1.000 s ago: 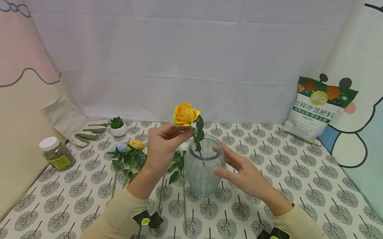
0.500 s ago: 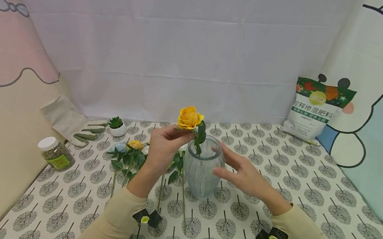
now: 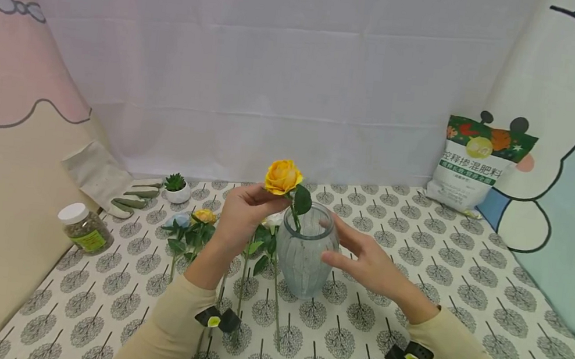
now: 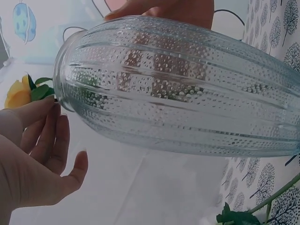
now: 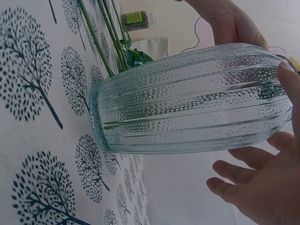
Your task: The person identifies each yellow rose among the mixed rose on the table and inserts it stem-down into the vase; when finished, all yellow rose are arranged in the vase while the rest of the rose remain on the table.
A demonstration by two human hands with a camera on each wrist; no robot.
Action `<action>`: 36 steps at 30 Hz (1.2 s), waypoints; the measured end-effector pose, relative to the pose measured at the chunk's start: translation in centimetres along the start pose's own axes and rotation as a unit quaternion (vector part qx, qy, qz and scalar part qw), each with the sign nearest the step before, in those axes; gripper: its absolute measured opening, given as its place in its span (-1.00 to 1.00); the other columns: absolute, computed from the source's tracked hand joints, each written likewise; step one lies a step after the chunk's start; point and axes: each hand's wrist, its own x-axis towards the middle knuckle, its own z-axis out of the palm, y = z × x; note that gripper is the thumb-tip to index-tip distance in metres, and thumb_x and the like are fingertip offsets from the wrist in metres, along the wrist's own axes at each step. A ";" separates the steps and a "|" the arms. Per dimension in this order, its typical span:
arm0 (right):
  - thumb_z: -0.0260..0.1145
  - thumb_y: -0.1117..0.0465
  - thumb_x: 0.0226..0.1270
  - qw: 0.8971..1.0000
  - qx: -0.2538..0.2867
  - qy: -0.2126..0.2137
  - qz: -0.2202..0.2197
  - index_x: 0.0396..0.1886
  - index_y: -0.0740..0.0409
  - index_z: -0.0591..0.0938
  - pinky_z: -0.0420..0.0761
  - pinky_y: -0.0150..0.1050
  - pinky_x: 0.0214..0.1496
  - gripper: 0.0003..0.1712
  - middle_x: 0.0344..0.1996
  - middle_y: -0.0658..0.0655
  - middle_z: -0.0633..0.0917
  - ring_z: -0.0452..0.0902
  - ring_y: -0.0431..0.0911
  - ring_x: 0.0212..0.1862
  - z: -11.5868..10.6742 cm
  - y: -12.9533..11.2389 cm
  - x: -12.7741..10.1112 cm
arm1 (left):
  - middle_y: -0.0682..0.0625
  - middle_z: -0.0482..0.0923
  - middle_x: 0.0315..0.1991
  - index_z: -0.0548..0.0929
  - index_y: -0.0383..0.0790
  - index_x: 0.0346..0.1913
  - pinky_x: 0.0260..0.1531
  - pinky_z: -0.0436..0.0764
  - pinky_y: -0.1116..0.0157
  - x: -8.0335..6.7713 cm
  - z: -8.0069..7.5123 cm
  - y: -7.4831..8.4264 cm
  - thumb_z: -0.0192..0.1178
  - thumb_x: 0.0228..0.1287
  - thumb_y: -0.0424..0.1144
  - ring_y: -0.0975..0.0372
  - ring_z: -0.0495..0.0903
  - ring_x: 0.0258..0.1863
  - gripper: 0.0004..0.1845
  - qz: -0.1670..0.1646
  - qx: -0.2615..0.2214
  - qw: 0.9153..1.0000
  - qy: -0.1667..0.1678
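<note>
Yellow rose [image 3: 282, 176] pinched by left hand [image 3: 242, 217], stem in glass vase [image 3: 304, 257]; right hand [image 3: 366, 258] released beside vase.

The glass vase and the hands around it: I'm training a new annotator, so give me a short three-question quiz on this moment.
1. True or false: the yellow rose has its stem inside the glass vase.
2. What does the left hand hold?
3. The right hand is: A) gripping the jar, B) open beside the vase, C) holding the fertilizer bag.

Key: 1 true; 2 the yellow rose, just under its bloom; 3 B.
</note>
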 end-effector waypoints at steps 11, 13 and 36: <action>0.32 0.01 0.44 1.000 0.009 0.001 -0.002 0.62 0.04 0.03 0.22 0.15 0.44 -0.07 0.48 0.11 0.31 0.27 0.13 0.44 0.1 -0.1 -0.1 | -0.13 0.71 -0.03 0.69 -0.45 0.05 0.11 0.62 0.16 0.1 -2.4 0.8 0.37 0.25 -0.42 0.08 0.63 0.07 -0.68 -0.013 0.044 0.998 -0.039; 0.32 0.01 0.44 1.000 0.012 0.000 -0.004 0.62 0.04 0.03 0.23 0.16 0.43 -0.06 0.48 0.12 0.31 0.28 0.14 0.43 0.1 -0.1 -0.1 | -0.17 0.71 -0.03 0.71 -0.42 0.04 0.08 0.64 0.17 0.0 -2.7 0.9 0.37 0.27 -0.40 0.09 0.66 0.04 -0.71 -0.004 0.075 0.996 -0.050; 0.33 0.05 0.44 1.000 0.017 0.005 -0.012 0.61 0.09 0.03 0.25 0.10 0.43 -0.07 0.48 0.10 0.32 0.29 0.12 0.43 0.1 0.1 -0.1 | -0.22 0.68 0.00 0.67 -0.30 0.16 -0.25 0.65 0.08 -0.3 -8.2 2.1 0.20 0.45 -0.33 -0.05 0.65 -0.04 -0.71 -0.047 0.440 0.896 0.020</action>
